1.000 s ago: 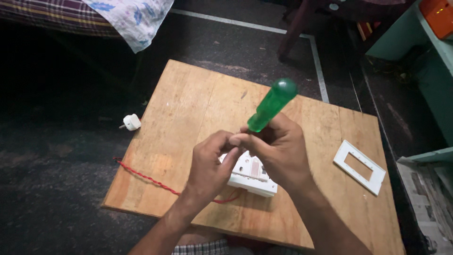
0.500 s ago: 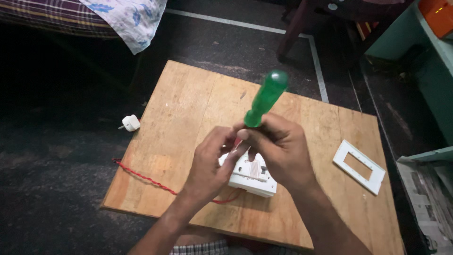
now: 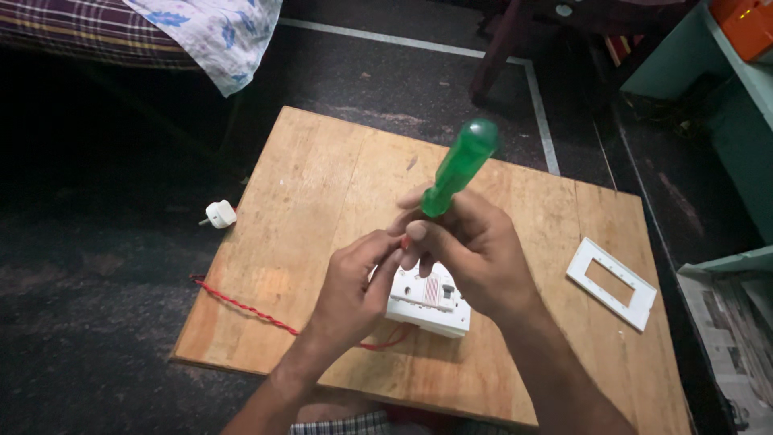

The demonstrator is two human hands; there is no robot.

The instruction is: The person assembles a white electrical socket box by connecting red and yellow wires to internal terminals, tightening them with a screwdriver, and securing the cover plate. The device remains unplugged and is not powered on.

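My right hand grips a screwdriver with a green translucent handle, the handle pointing up and away, the shaft hidden by my fingers. Below it a white electrical switch module lies on the wooden board. My left hand steadies the module's left side, fingertips touching near the screwdriver's tip. A red twisted wire runs from under the module across the board's left front edge.
A white rectangular cover frame lies on the board's right side. A small white plug sits on the dark floor left of the board. Patterned cloth hangs at top left; green furniture stands right.
The green handle has swung slightly left and more upright, then back a little. Both hands stay on the switch module in nearly the same place.
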